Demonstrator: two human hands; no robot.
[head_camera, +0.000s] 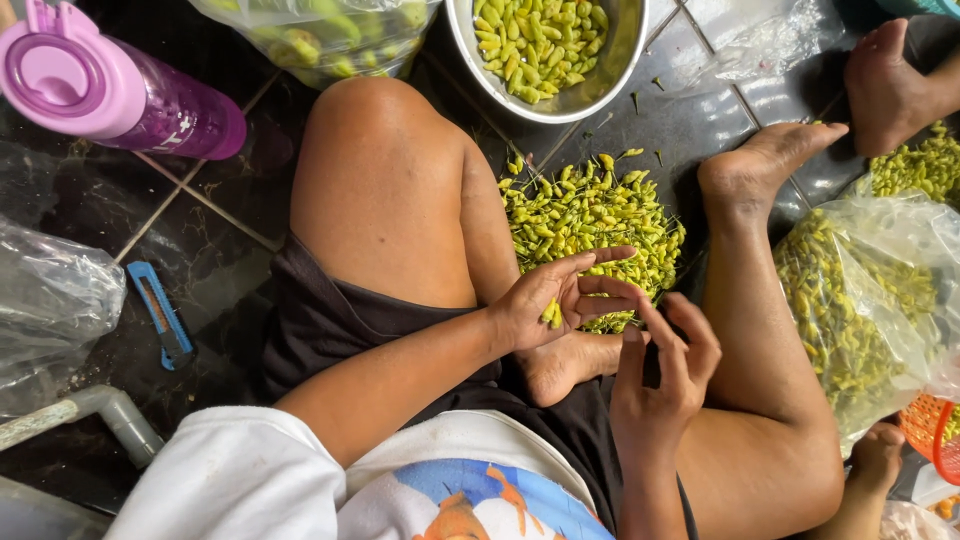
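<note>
Your left hand (545, 300) cups a small yellow-green chili (551, 314), short and glossy, lying in the palm with the fingers curled loosely round it, a light grip rather than a clench. Your right hand (660, 385) hovers just beside it, fingers half bent, holding nothing. Just beyond both hands, the chili heap (590, 215) lies on the dark tiled floor (200, 250), below the steel bowl (625, 60).
</note>
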